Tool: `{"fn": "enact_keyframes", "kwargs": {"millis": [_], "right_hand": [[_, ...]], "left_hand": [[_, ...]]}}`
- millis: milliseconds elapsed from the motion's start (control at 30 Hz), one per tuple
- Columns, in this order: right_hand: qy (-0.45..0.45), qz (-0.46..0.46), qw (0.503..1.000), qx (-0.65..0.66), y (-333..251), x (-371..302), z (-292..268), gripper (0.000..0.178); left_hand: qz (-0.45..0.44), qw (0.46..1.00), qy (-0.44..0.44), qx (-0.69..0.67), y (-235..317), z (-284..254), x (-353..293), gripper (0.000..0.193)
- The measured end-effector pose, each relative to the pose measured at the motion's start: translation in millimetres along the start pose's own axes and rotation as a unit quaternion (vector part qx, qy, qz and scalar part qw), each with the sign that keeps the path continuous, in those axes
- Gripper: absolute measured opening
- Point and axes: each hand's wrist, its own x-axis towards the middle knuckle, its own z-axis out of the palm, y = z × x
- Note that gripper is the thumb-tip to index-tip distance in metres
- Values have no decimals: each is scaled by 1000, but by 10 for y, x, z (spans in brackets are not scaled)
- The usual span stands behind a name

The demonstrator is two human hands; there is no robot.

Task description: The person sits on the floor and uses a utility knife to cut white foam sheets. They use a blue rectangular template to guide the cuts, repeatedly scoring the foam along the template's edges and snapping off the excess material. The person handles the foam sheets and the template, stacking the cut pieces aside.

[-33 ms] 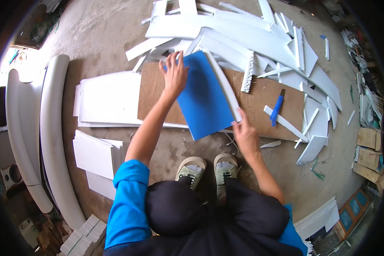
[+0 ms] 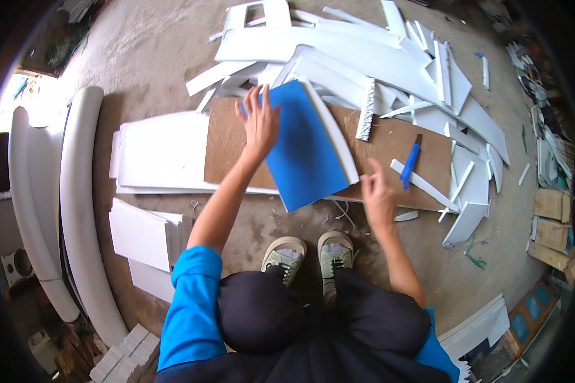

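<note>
A blue rectangular sheet [image 2: 306, 147] lies tilted on a brown wooden board [image 2: 227, 134], with a white foam-like strip [image 2: 332, 131] along its right edge. My left hand [image 2: 259, 124] is at the sheet's upper left edge, its fingers spread and gripping nothing. Just right of the strip's lower end is my right hand [image 2: 379, 195], apart from it. Its index finger is stretched out and the others are partly curled, with nothing visible in them. A blue utility knife [image 2: 413, 163] rests on the board's right part, close to a thin white offcut [image 2: 423, 184].
White offcuts [image 2: 358, 51] are heaped beyond the board. Large white sheets [image 2: 163, 150] lie under its left side, and smaller white panels [image 2: 139, 233] are stacked nearer me. Long white rolls [image 2: 86, 191] stand at the left. Cardboard boxes [image 2: 551, 205] line the right side.
My right hand has come away from the lower corner of the blue sheet and strip, moving slightly right. My left hand has shifted a little, with its fingers spread.
</note>
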Motion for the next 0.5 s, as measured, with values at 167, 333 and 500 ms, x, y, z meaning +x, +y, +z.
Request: {"fn": "enact_keyframes", "kwargs": {"millis": [167, 333, 500], "right_hand": [[158, 78, 965, -195, 1182, 206, -177, 57], [94, 143, 983, -66, 1302, 342, -114, 65], [23, 151, 983, -97, 1320, 530, -119, 65]], "left_hand": [[48, 990, -102, -84, 816, -446, -825, 72], [180, 955, -216, -95, 1229, -621, -1291, 95], [205, 959, -194, -24, 1151, -586, -1276, 77]]}}
